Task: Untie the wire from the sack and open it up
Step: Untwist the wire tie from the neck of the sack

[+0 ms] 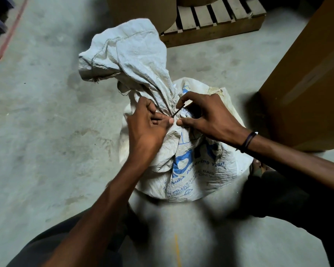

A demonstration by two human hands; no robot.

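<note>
Head view: my two hands meet at the neck of a white sack [191,170] standing on the concrete floor [46,132], between a pallet [216,22] and a cardboard box [307,83]. My right hand [206,116] pinches a stub of dark wire [178,112] between finger and thumb to work it loose; my left hand [145,130] grips the bunched cloth beside it, steadying the neck. The sack is tied shut.

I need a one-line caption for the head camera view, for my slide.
Both hands, left hand and right hand, work the dark wire at the white sack's tied neck.
</note>
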